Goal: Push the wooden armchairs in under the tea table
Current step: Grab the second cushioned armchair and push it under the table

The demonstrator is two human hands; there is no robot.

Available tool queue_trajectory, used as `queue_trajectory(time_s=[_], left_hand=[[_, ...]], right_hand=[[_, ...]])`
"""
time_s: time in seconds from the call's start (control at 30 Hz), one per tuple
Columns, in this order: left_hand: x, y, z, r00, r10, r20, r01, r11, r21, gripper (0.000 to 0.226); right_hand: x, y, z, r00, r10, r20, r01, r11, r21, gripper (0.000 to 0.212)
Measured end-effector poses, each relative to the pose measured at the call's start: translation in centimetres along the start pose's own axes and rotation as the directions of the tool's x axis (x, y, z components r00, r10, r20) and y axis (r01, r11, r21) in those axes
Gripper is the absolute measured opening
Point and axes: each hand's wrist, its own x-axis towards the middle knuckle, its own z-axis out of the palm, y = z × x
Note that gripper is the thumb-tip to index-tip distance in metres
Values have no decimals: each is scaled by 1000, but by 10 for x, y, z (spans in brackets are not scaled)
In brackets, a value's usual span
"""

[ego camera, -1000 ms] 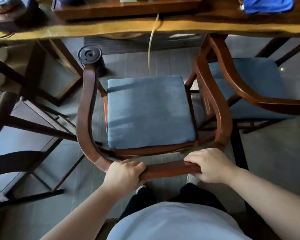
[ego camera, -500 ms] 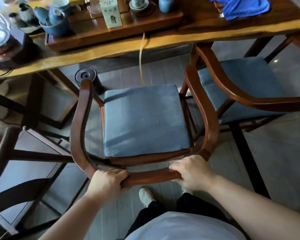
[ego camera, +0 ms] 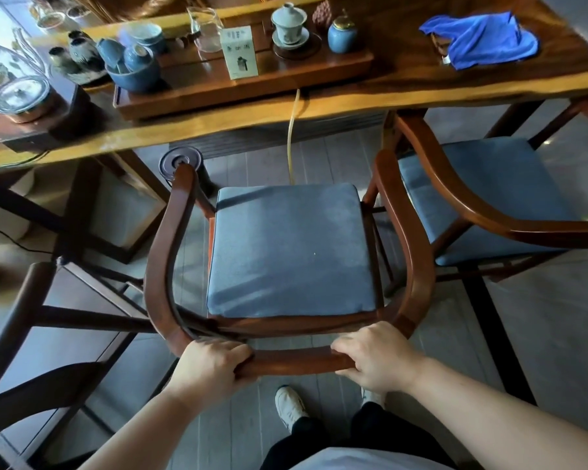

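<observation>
Both hands are wrapped around the curved back rail of the middle wooden armchair [ego camera: 291, 252], left hand [ego camera: 208, 368] and right hand [ego camera: 375, 359] side by side at bottom center. Its blue seat cushion [ego camera: 291, 249] sits just short of the tea table [ego camera: 218, 120] edge across the top. A second armchair [ego camera: 482, 198] stands at right, front tucked under the table.

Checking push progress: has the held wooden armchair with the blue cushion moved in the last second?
No, not clearly: the camera tilted, but the wooden armchair keeps its arm tip beside the black round floor canister, short of the tea table edge.
</observation>
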Motion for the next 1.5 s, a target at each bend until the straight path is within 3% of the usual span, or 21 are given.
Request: queue_trajectory(time_s=[0.23, 0.47, 0.73, 0.87, 1.03, 1.3, 1.5], left_hand=[[8, 15, 6, 1000, 14, -7, -14, 1000, 19, 36], [49, 46, 13, 999, 11, -50, -10, 1000, 6, 42], [62, -10, -3, 997, 62, -53, -57, 994, 88, 34], [69, -23, -6, 999, 20, -30, -18, 999, 49, 32], [96, -5, -6, 995, 21, -93, -22, 1000, -6, 49], [131, -15, -5, 994, 53, -93, -44, 994, 97, 43], [135, -23, -8, 998, 12, -66, -8, 998, 68, 39]], right_hand=[[-12, 18, -11, 999, -48, -17, 47, 998, -50, 33], [-13, 60, -37, 992, 114, 47, -113, 993, -17, 37], [26, 49, -28, 989, 123, -84, -125, 992, -19, 37], [41, 51, -29, 990, 120, -69, -122, 992, -19, 36], [40, 78, -52, 984, 173, -49, -173, 985, 7, 37], [54, 103, -70, 978, 199, -61, -197, 980, 39, 32], [62, 104, -70, 976, 202, -76, -200, 979, 43, 30]])
